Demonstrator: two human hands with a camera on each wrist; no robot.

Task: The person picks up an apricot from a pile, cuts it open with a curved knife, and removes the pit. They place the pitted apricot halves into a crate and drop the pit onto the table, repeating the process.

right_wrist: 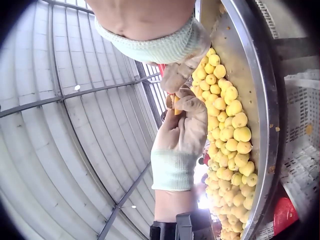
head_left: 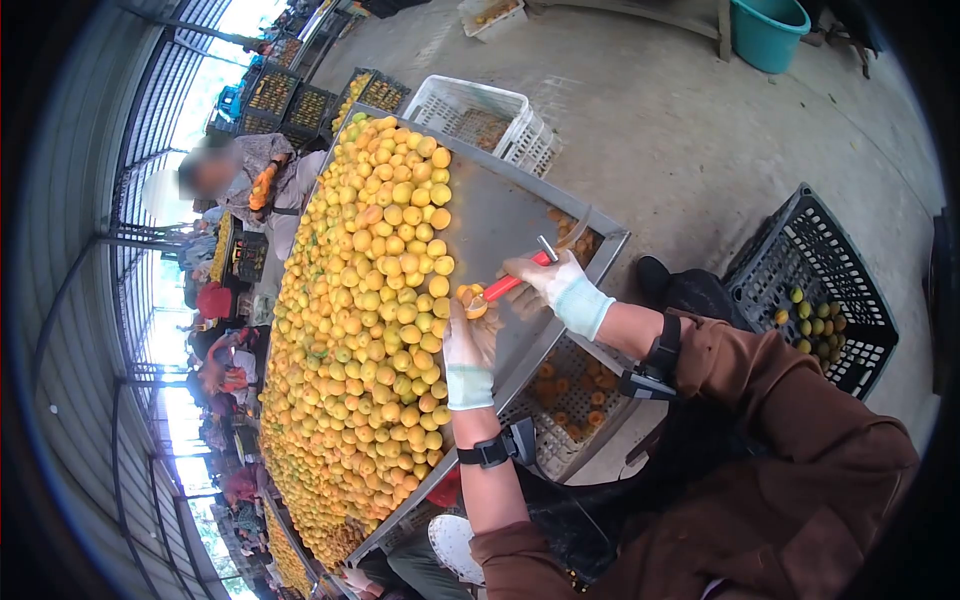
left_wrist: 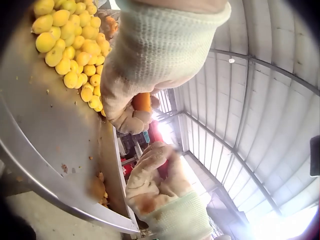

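In a white glove with a pale green cuff, my left hand [head_left: 468, 348] holds an orange-yellow apricot [head_left: 475, 306] between thumb and fingers. That apricot [left_wrist: 142, 102] is partly covered by fingers in the left wrist view. My gloved right hand [head_left: 548, 283] grips a red-handled tool [head_left: 508, 284] with a metal piece at its outer end. The tool's inner end meets the apricot, close beside the left fingertips; its working tip is hidden. Both hands are over the near part of a metal sorting table [head_left: 490, 215], beside a large heap of apricots [head_left: 370, 280].
Cut fruit pieces lie in a corner of the table [head_left: 578, 238] and in a crate [head_left: 570, 395] below it. A white crate [head_left: 475, 110] stands past the far edge. To the right, a black crate [head_left: 820, 290] holds greenish fruit. Another person [head_left: 265, 180] sits across the heap.
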